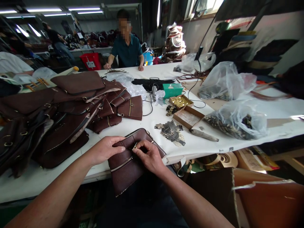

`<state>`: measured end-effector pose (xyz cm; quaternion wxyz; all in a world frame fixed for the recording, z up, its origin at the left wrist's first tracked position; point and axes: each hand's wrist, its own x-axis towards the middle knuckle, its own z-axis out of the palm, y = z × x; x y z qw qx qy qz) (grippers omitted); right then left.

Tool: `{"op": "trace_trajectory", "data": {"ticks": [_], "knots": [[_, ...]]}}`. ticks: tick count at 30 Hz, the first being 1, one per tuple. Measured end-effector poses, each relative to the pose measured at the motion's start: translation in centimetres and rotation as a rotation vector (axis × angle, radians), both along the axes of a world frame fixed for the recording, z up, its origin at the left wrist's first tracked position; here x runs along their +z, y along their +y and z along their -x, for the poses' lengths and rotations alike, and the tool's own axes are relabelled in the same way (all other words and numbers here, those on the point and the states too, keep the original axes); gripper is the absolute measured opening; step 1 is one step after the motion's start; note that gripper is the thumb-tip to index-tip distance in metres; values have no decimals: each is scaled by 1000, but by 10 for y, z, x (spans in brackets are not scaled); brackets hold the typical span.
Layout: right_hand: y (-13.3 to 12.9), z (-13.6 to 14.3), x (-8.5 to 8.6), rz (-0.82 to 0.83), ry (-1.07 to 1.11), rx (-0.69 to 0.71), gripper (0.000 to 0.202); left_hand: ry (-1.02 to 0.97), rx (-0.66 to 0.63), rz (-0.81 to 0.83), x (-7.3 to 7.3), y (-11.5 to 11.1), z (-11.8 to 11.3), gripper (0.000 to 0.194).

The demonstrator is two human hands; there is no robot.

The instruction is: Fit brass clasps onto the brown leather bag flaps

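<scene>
Your right hand (150,156), nearer, pinches a small metal fitting (134,147) just beyond the zipper (121,164); your left hand (105,150) grips the brown leather piece (124,179) by its left edge.

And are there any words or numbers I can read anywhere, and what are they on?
"TA", perhaps part of a longer word: pale letters beneath the table, cut off by the picture's edge, on something too dark to tell.
White label on the red bin: too small to read.
Nothing else is readable.
</scene>
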<state>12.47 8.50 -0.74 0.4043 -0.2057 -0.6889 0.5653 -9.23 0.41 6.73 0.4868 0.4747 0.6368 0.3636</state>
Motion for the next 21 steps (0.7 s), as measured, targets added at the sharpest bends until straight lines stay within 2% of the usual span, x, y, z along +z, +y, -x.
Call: {"op": "trace_trajectory", "data": {"ticks": [8, 14, 17, 21], "knots": [[-14, -14, 22, -30, -3, -40, 22, 227, -48, -27, 26, -16, -24, 51], [-26, -24, 38, 14, -43, -64, 23, 501, -23, -133, 33, -26, -39, 55], [-31, -29, 45, 42, -59, -41, 24, 563, -69, -175, 38, -31, -47, 51], [-31, -39, 55, -14, -122, 9, 22, 605, -125, -216, 46, -36, -55, 48]]}}
